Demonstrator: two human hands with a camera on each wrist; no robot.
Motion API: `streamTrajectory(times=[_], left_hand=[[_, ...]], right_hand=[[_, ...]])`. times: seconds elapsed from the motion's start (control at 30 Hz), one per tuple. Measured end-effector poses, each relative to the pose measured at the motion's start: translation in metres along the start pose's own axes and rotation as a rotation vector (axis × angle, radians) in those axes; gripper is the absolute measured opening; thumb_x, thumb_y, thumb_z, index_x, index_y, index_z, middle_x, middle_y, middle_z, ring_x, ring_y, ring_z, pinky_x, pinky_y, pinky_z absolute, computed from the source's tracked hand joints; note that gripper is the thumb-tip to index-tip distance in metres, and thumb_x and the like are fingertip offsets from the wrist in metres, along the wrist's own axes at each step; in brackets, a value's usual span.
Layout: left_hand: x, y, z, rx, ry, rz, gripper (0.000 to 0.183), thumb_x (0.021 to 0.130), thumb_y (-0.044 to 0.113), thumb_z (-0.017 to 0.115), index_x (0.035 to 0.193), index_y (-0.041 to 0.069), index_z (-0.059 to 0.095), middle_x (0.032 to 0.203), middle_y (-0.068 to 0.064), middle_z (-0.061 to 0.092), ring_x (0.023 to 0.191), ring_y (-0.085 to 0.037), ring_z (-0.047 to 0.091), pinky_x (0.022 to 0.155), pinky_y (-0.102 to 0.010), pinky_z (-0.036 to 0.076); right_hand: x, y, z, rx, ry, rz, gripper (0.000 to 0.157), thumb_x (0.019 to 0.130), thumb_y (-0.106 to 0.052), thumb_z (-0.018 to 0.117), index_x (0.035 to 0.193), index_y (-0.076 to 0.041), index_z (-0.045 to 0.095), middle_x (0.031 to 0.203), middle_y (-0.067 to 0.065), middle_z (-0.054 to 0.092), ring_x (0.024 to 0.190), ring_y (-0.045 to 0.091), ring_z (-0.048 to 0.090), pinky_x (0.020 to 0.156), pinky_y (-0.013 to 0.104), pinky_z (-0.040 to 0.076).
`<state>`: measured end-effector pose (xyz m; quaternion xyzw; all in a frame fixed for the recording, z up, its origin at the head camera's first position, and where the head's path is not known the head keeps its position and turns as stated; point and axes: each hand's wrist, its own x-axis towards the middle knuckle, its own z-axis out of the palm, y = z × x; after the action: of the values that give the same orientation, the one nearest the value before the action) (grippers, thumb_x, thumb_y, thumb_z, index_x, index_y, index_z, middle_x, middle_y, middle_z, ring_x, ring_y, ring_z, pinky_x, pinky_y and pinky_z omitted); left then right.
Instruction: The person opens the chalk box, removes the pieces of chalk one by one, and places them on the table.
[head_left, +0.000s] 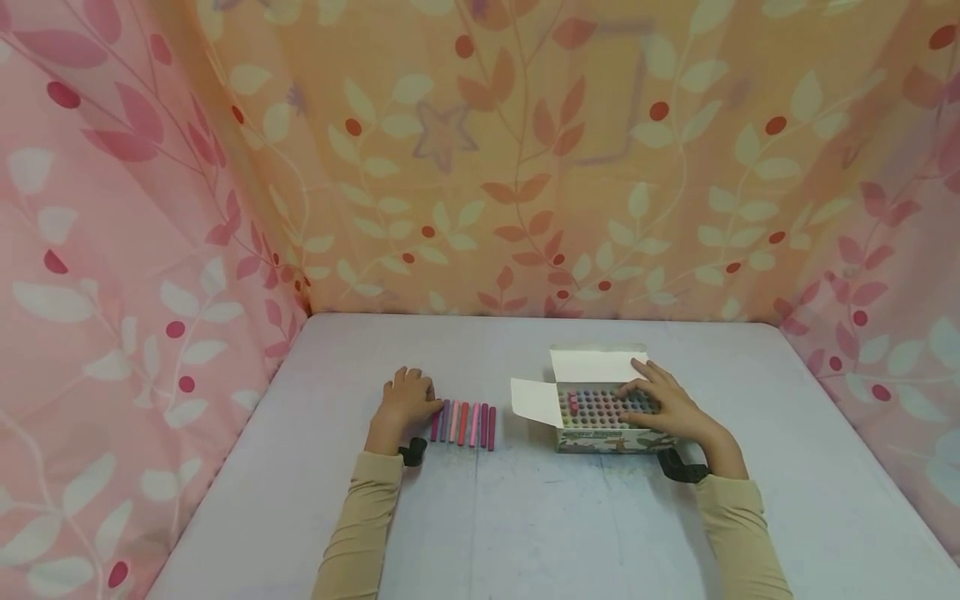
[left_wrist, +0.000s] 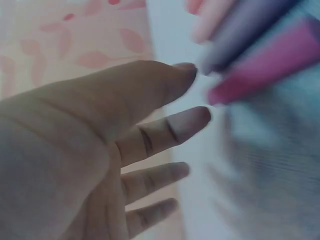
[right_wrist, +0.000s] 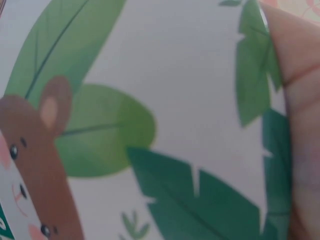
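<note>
Seven crayon-like sticks (head_left: 463, 423) lie side by side on the white table (head_left: 525, 525), left of centre: purples, pinks and one orange-red. The left hand (head_left: 405, 396) is at the row's left end with its grip released, thumb and fingers extended; whether the thumb touches a stick is unclear.

To the right stands one cardboard box (head_left: 611, 442) with two white flaps folded out, one at the far side and one at the left. Inside, many more sticks stand on end in rows, too small to count surely; a pink one rises above the others near the left. The right hand (head_left: 663, 404) arches over the box's right part, fingers spread and apparently grasping nothing.

The left wrist view shows four sticks at close range, a magenta one nearest. Only the right wrist view makes the box's print clear: one brown cartoon animal (right_wrist: 45, 165) with pink cheeks among large green leaves (right_wrist: 105, 130). Lettering on the near side is too small to read; a white character at the left edge is cut off.
</note>
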<state>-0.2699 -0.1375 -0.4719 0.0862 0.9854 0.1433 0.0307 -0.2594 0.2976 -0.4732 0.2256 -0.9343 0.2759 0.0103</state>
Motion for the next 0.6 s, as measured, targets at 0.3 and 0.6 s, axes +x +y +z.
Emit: streamTrajectory(times=[0.3, 0.6], left_hand=[[-0.005, 0.046, -0.023, 0.004, 0.133, 0.179, 0.015, 0.079, 0.033, 0.061, 0.088, 0.021, 0.061, 0.123, -0.007, 0.049, 0.122, -0.032, 0.033, 0.094, -0.055, 0.027], [0.003, 0.101, -0.022, 0.032, 0.312, 0.391, 0.008, 0.081, 0.029, 0.056, 0.089, 0.027, 0.060, 0.120, 0.004, 0.052, 0.119, -0.023, 0.040, 0.096, -0.050, 0.028]], right_hand=[[0.001, -0.002, 0.000, 0.005, -0.003, 0.007, 0.032, 0.070, -0.043, 0.068, 0.096, -0.027, 0.059, 0.142, 0.016, 0.019, 0.130, 0.040, 0.007, 0.088, 0.069, 0.010], [-0.001, -0.002, 0.001, 0.009, -0.009, 0.010, 0.030, 0.071, -0.041, 0.068, 0.095, -0.027, 0.059, 0.142, 0.017, 0.019, 0.129, 0.042, 0.008, 0.088, 0.069, 0.010]])
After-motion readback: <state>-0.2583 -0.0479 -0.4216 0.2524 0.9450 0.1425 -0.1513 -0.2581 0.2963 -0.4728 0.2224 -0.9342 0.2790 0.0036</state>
